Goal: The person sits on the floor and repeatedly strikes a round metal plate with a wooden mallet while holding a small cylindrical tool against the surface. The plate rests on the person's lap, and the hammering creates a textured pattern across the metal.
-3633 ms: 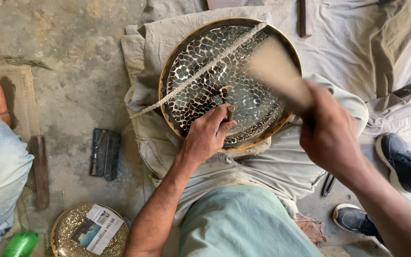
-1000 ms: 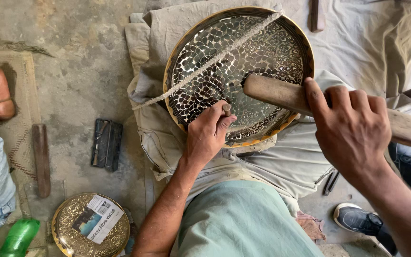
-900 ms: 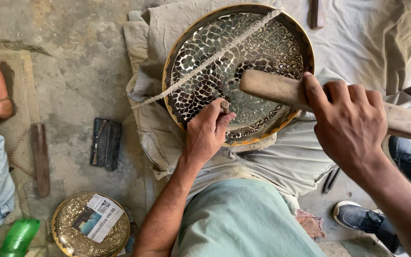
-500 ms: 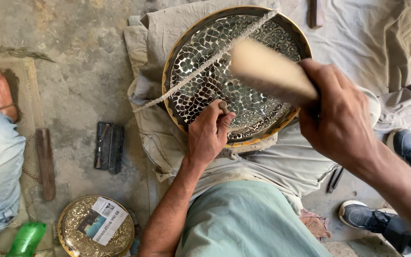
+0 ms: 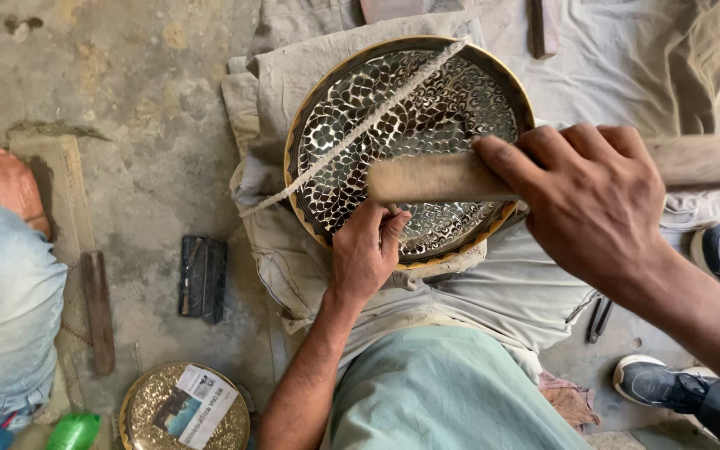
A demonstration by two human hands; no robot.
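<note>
Grey cloth (image 5: 277, 75) cushions the patterned metal plate (image 5: 410, 133); left hand (image 5: 366, 254) pinches a small punch (mostly hidden), right hand (image 5: 593, 196) clenches a wooden mallet (image 5: 435, 177).

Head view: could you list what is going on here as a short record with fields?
Setting: concrete floor, grey cloth
Workpiece: round embossed metal tray, cord stretched across it
Left hand: pinches a small tool, hardly visible, against the tray
Right hand: grip closed round a wooden mallet, blurred
Nearby: brass tin, dark metal block
</note>
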